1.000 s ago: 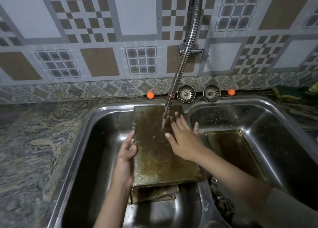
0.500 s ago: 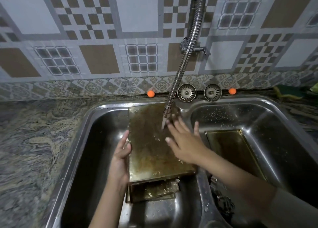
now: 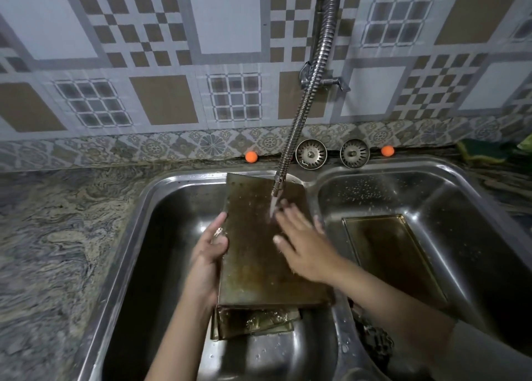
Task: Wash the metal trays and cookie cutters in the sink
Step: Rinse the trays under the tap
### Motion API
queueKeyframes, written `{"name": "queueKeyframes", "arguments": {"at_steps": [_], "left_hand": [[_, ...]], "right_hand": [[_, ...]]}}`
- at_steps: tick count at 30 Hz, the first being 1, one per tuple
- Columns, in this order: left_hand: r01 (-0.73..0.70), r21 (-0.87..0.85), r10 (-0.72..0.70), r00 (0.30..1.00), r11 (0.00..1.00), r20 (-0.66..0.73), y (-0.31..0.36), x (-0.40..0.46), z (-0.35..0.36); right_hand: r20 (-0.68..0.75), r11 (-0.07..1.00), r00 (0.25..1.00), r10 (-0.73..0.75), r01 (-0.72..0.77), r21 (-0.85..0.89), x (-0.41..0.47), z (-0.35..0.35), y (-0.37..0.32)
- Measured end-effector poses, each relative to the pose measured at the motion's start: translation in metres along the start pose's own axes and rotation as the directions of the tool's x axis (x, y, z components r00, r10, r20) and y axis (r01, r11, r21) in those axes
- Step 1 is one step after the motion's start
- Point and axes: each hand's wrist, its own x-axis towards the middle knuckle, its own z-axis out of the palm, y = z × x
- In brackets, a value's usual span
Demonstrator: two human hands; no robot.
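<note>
**Tray Under the Tap in the Left Basin**

While water runs from the flexible metal faucet hose (image 3: pixel 302 116), a brown, stained metal tray (image 3: pixel 259 254) is held over the left basin of the double steel sink (image 3: pixel 161 196), its far end leaning toward the divider between the basins. The stream lands on the upper part of the tray, just beside the fingertips of the right hand (image 3: pixel 302 248), which lies flat on the tray's surface with fingers straight and spread. The left hand (image 3: pixel 208 254) grips the tray's left edge, thumb on top and fingers curled round the rim underneath.

Beneath the tray's near end, more stacked trays (image 3: pixel 256 321) show in the left basin, wet and partly hidden. Another tray (image 3: pixel 394 254) lies flat on the floor of the right basin, open side up. A dark scrubber-like lump (image 3: pixel 374 340) sits by the near end of the divider; what it is cannot be told.

On the marbled table (image 3: pixel 57 236), along the patterned tile wall, two metal sink strainers (image 3: pixel 311 153) stand on edge, with an orange ball (image 3: pixel 251 156) to their left and a second orange ball (image 3: pixel 387 150) to their right. A green and yellow sponge (image 3: pixel 478 150) rests at the far right corner.
</note>
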Motion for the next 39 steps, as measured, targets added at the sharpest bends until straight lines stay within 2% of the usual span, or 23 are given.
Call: {"name": "queueKeyframes", "arguments": {"at_steps": [2, 3, 5, 8, 11, 13, 16, 18, 21, 25, 27, 28, 29, 30, 31, 32, 33, 34, 35, 39], "left_hand": [[0.012, -0.004, -0.012, 0.999, 1.000, 0.035, -0.008, -0.005, 0.015], [0.022, -0.006, -0.022, 0.999, 1.000, 0.046, -0.012, -0.007, 0.024], [0.051, -0.005, -0.050, 0.998, 0.999, 0.046, -0.018, -0.009, 0.042], [0.078, 0.017, -0.078, 0.997, 0.997, 0.025, -0.022, -0.006, 0.050], [0.086, 0.047, -0.084, 0.995, 0.995, -0.046, -0.021, -0.005, 0.044], [0.070, 0.050, -0.067, 0.996, 0.996, -0.059, -0.017, -0.007, 0.042], [0.057, 0.087, -0.054, 0.998, 0.995, -0.038, -0.014, -0.009, 0.046], [0.056, 0.110, -0.054, 0.998, 0.992, -0.019, -0.015, -0.011, 0.053], [0.042, 0.106, -0.041, 0.999, 0.993, -0.007, -0.011, -0.008, 0.061], [0.010, 0.081, -0.005, 0.998, 0.997, -0.061, 0.001, 0.000, 0.047], [-0.014, 0.053, 0.018, 0.997, 0.999, -0.081, 0.005, 0.000, 0.036], [-0.026, 0.035, 0.030, 0.995, 0.999, -0.098, 0.005, 0.000, 0.031], [-0.035, 0.017, 0.037, 0.993, 0.999, -0.111, 0.005, 0.000, 0.028], [-0.042, 0.002, 0.042, 0.990, 0.999, -0.131, 0.003, 0.001, 0.026], [-0.045, -0.005, 0.044, 0.989, 0.999, -0.144, 0.000, 0.002, 0.026], [-0.044, 0.006, 0.045, 0.987, 0.999, -0.152, -0.005, 0.003, 0.027], [-0.043, 0.033, 0.047, 0.987, 0.999, -0.152, -0.011, 0.004, 0.029], [-0.039, 0.071, 0.050, 0.986, 0.997, -0.157, -0.016, 0.004, 0.033], [-0.038, 0.109, 0.055, 0.986, 0.993, -0.158, -0.020, 0.004, 0.038], [-0.019, 0.093, 0.028, 0.994, 0.996, -0.102, -0.029, 0.004, 0.049]], "right_hand": [[-0.032, 0.980, 0.982, 0.185, -0.182, 0.082, 0.021, -0.012, 0.005], [-0.058, 0.973, 0.975, 0.215, -0.209, 0.095, 0.027, -0.016, 0.001], [-0.099, 0.985, 0.984, 0.150, -0.140, 0.104, 0.028, -0.018, -0.016], [-0.096, 0.984, 0.995, -0.028, 0.044, 0.175, 0.008, -0.013, -0.040], [-0.051, 0.977, 0.996, -0.075, 0.084, 0.198, -0.011, -0.009, -0.028], [-0.021, 0.985, 1.000, -0.005, 0.009, 0.171, -0.014, -0.009, -0.006], [-0.016, 0.954, 0.972, 0.233, -0.226, 0.196, 0.000, -0.017, 0.026], [-0.051, 0.930, 0.951, 0.304, -0.285, 0.231, 0.013, -0.024, 0.033], [-0.114, 0.952, 0.969, 0.218, -0.185, 0.246, 0.014, -0.024, 0.016], [-0.103, 0.971, 0.994, -0.031, 0.054, 0.233, -0.026, -0.007, -0.006], [-0.130, 0.966, 0.991, -0.008, 0.041, 0.254, -0.045, 0.001, 0.002], [-0.177, 0.943, 0.981, 0.073, -0.011, 0.332, -0.051, 0.002, 0.009], [-0.218, 0.882, 0.954, 0.205, -0.084, 0.463, -0.056, 0.001, 0.014], [-0.198, 0.742, 0.910, 0.364, -0.155, 0.653, -0.060, -0.002, 0.020], [-0.104, 0.497, 0.867, 0.488, -0.178, 0.849, -0.062, -0.007, 0.024], [0.013, 0.207, 0.846, 0.533, -0.145, 0.968, -0.062, -0.010, 0.028], [0.109, -0.051, 0.844, 0.525, -0.097, 0.994, -0.062, -0.012, 0.031], [0.159, -0.191, 0.842, 0.515, -0.068, 0.979, -0.063, -0.017, 0.030], [0.177, -0.227, 0.830, 0.529, -0.062, 0.972, -0.064, -0.021, 0.028], [0.135, -0.181, 0.760, 0.636, -0.023, 0.983, -0.069, -0.036, 0.030]]}}
